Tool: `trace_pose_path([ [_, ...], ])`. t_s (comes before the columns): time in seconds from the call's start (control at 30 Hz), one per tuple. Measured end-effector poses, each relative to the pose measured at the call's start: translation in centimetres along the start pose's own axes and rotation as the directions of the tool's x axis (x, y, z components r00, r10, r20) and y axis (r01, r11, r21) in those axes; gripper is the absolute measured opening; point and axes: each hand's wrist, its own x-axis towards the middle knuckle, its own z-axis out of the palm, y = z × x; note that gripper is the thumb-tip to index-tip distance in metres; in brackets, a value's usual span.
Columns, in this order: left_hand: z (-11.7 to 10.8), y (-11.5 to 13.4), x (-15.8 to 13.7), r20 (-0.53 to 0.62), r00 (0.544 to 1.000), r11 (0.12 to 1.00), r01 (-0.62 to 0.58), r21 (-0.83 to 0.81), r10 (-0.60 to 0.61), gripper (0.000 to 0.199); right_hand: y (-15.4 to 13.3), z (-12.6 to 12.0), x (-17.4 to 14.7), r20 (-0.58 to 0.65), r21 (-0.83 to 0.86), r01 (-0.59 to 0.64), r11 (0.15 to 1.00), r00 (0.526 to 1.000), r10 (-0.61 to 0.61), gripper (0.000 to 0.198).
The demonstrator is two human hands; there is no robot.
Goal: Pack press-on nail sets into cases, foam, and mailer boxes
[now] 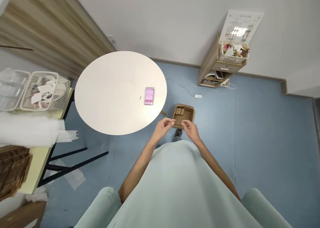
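Note:
My left hand [163,127] and my right hand [190,128] are held out in front of my body, a short gap between them. Thumb and fingers are pinched together on each; whatever they may hold is too small to make out. Beyond and below them, an open brown cardboard box [190,114] stands on the floor, its near edge partly behind my fingers. Small brown blocks or cartons [179,111] sit in a row in its far left corner. On the oval white table [112,94] to the left lie a blurred pink rectangular item [149,96] and a tiny dark object [140,98].
A wooden cabinet [212,61] bears a basket of flowers [235,51] against the wall. A white power strip [198,96] and its cord lie on the floor. At left, a yellow-topped table [41,168] carries baskets [40,91], white wrap [27,129] and brown stacked material [15,171].

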Motion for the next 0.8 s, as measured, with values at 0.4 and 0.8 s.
trace_pose_path([
  [0.4, -18.3, -2.7, -16.6, -0.319, 0.940, 0.949, -0.203, -0.240, 0.121, 0.031, -12.0, 18.3, -7.5, 0.204, 0.054, 0.135, 0.989, 0.968, -0.144, 0.046],
  [0.8, -33.2, -6.4, -26.1, -0.622, 0.781, 0.877, -0.335, -0.345, 0.054, 0.024, -20.6, 36.3, -11.5, 0.511, 0.024, 0.184, 0.983, 0.842, -0.170, 0.044],
])
